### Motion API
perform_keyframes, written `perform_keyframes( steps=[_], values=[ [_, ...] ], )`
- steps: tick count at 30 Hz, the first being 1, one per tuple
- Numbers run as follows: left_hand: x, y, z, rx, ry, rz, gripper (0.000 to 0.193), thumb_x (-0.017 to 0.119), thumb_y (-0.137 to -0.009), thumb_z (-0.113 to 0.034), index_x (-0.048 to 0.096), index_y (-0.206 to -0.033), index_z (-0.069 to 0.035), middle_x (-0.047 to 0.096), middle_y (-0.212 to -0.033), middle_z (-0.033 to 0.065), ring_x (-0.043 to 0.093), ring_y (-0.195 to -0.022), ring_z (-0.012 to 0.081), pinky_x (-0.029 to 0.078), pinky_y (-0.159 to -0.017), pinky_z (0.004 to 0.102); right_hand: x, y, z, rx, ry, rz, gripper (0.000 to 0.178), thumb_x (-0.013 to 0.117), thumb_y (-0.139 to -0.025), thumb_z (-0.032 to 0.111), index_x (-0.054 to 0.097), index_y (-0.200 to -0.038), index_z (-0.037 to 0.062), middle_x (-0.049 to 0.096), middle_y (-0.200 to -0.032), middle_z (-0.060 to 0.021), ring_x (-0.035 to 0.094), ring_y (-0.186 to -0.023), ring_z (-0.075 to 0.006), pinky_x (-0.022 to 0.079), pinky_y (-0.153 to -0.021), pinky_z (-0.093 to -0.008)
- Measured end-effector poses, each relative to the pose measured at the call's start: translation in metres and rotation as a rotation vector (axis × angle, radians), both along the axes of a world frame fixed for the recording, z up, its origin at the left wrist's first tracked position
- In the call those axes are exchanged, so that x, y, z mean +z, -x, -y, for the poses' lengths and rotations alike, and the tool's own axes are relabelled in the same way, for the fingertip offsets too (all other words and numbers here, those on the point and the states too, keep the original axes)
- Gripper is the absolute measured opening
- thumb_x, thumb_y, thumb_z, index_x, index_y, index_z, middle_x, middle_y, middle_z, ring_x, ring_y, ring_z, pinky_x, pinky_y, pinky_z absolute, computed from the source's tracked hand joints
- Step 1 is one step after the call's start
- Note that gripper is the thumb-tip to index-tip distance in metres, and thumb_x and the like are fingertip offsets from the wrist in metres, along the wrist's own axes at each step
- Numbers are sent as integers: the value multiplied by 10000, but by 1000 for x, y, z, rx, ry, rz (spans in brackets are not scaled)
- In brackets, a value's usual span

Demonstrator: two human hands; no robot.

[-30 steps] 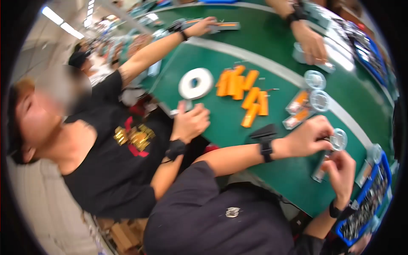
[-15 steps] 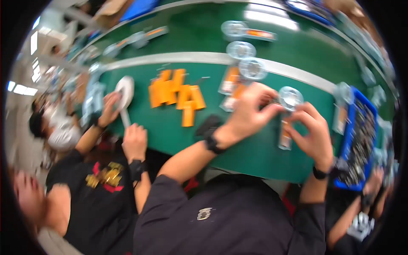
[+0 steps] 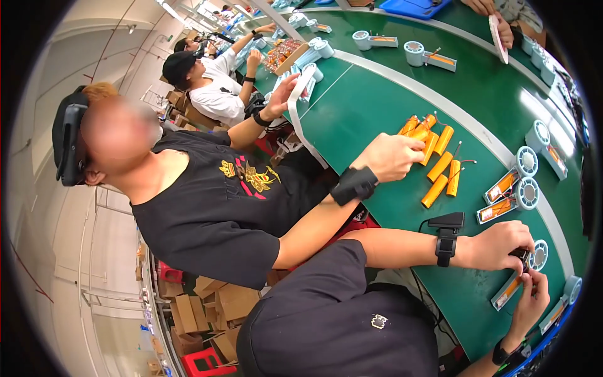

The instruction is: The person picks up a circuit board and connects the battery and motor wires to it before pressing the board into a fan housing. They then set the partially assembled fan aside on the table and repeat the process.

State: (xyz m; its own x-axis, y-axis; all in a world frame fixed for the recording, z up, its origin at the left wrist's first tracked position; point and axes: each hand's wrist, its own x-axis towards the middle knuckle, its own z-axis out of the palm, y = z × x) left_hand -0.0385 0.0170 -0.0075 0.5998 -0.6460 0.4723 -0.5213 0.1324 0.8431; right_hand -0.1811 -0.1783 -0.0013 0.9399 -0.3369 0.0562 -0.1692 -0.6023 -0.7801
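My left hand (image 3: 499,245) is closed on a small black part (image 3: 520,256), whose kind I cannot make out. It sits over the junction of a small handheld fan's pale blue round head (image 3: 539,255) and its open handle (image 3: 506,291). At that same junction, my right hand (image 3: 531,300) pinches with thumb and fingers, partly hiding the fan. Beyond my left hand lie two more open fans, one with a round head (image 3: 528,193) and an orange battery in its handle.
To my left, a co-worker's hand (image 3: 392,157) touches a group of orange wired batteries (image 3: 440,173); their other hand is beside a white strip (image 3: 295,116). A black device (image 3: 446,221) lies by my left wrist. More fans (image 3: 433,56) rest beyond the pale rail (image 3: 402,78).
The view has swung left, showing more of the co-worker and the room. The co-worker's nearer hand has moved from the white strip to the orange batteries. My hands stay together at the fan.
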Motion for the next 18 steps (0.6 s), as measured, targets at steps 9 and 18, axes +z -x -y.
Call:
perform_keyframes(
  steps=[9,18],
  values=[
    [14,10,18,-83,124,173,294,838,-697,-143,728,-964,-86,685,-959,85,636,-966,309,530,-842,415,21,20,-10,71,135,208,253,537,-1026,-23,673,-1237,-43,700,-984,-123,676,-959,-194,535,-848,-308],
    [12,-6,-2,-110,-17,126,424,860,-719,-7,756,-1127,-59,704,-1080,103,692,-994,251,579,-841,336,30,-14,-40,40,87,293,114,638,-938,-36,670,-1048,-32,730,-928,-130,720,-811,-209,564,-708,-304]
  ],
)
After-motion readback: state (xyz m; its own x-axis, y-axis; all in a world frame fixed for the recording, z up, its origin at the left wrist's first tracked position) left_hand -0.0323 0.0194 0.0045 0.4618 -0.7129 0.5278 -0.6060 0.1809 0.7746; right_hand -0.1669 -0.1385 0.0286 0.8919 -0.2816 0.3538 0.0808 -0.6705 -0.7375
